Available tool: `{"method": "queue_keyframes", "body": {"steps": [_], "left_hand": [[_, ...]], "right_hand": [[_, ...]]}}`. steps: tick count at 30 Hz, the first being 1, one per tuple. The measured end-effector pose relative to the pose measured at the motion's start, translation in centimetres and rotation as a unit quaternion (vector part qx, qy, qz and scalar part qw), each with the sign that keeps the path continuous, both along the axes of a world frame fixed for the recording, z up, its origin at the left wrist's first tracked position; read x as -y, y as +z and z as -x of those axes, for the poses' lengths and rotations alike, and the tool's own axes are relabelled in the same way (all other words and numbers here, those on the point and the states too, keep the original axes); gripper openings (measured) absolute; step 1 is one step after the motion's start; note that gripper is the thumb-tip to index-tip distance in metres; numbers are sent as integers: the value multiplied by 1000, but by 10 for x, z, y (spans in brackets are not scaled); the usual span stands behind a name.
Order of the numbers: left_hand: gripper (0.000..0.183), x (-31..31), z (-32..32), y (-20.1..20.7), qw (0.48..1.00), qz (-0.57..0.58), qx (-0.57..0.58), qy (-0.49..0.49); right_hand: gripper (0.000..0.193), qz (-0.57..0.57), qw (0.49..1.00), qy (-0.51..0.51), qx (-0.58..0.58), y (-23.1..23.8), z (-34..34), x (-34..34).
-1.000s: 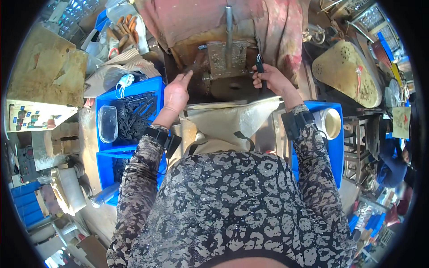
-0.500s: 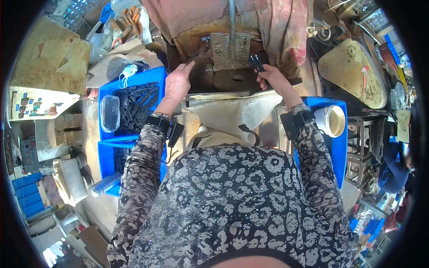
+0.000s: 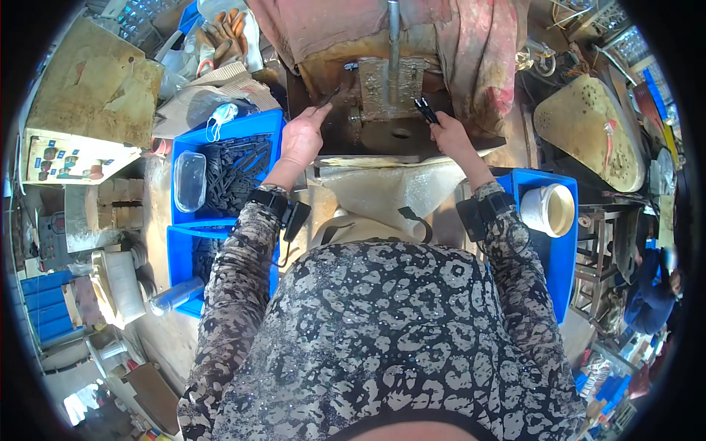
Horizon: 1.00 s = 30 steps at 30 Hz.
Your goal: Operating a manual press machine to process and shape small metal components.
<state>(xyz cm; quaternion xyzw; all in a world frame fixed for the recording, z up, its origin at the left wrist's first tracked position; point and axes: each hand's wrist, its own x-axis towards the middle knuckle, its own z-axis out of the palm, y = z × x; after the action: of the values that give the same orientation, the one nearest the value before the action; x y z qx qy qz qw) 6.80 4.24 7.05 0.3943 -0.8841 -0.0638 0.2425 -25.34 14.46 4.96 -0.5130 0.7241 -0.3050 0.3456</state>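
Note:
Both of my hands are raised in front of a wet, brown-stained machine (image 3: 390,84). My left hand (image 3: 302,140), at its left side, pinches a thin dark strip (image 3: 329,96) that points up and away; its exact kind is too small to make out. On the right, my right hand (image 3: 451,138) is closed round a small bundle of slim black pieces (image 3: 426,110) with shiny tips, held near the machine's flat plate (image 3: 382,137), which has a round hole. The fingers partly hide the bundle.
Left of me stand blue bins (image 3: 176,165) with many black pieces and a clear plastic tub (image 3: 190,182). A blue bin (image 3: 562,253) at right carries a white bucket (image 3: 548,210). Pink cloth (image 3: 485,59) drapes the machine; a metal rod (image 3: 393,37) rises behind the plate.
The whole view has shifted slightly. My right fingers have closed more tightly round the black pieces, and that hand sits a little closer to the plate. My left hand keeps its hold.

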Motion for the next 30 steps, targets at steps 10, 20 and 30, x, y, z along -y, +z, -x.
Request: {"method": "queue_keyframes", "body": {"steps": [10,20,30], "left_hand": [[39,-2,1,2,1000,-8,-4,12],[39,-1,0,1,1000,-6,3,9],[44,-1,-1,3,1000,-13,13,0]], "right_hand": [[20,48,986,22,-160,-4,-3,2],[21,42,974,29,-220,-2,-7,1],[21,32,970,35,-239,-3,-9,1]]}}
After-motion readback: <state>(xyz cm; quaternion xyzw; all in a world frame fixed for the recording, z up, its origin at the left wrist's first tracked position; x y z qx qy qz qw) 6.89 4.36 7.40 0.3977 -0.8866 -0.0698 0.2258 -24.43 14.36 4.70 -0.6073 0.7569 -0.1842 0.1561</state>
